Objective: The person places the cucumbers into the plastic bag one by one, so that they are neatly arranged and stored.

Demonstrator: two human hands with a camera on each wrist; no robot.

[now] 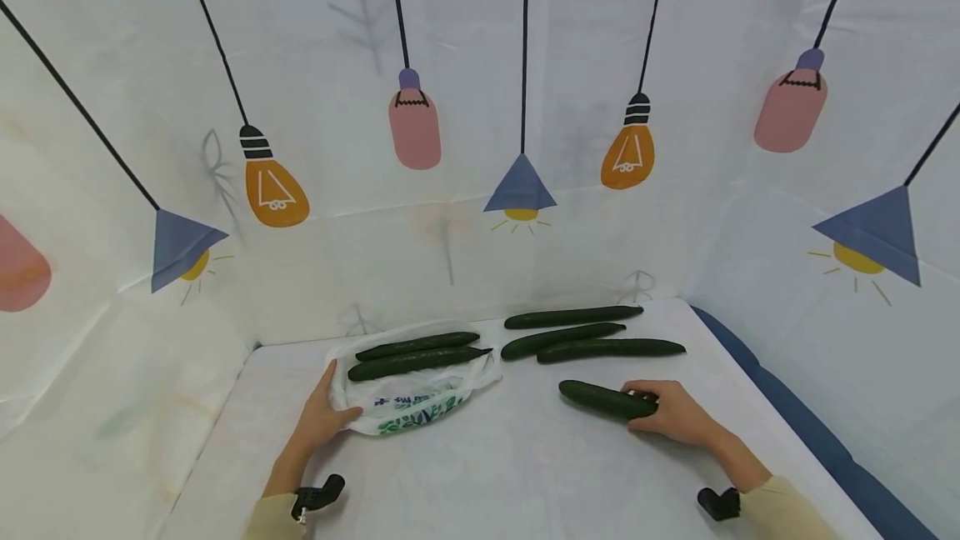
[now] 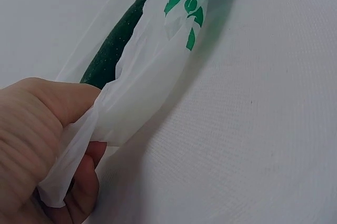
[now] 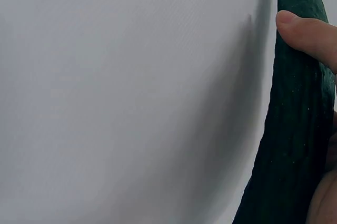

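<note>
My left hand (image 1: 321, 419) pinches the edge of a thin white plastic bag (image 1: 390, 407) with green and blue print. In the left wrist view the bag's film (image 2: 142, 97) runs between thumb and fingers. Two dark green cucumbers, the front one (image 1: 412, 363) and the back one (image 1: 416, 346), lie side by side on the bag. At the right my right hand (image 1: 671, 412) grips a cucumber (image 1: 600, 399) by its right end, the other end pointing left. The right wrist view shows the thumb lying across this cucumber (image 3: 292, 124), which casts a shadow on the white surface.
Three more cucumbers, the rearmost (image 1: 573, 317), a middle one (image 1: 562, 341) and a front one (image 1: 611, 349), lie at the back right of the white table (image 1: 480, 482). A white sheet (image 1: 465, 257) printed with lamps stands behind. Blue fabric (image 1: 795, 415) lines the right edge.
</note>
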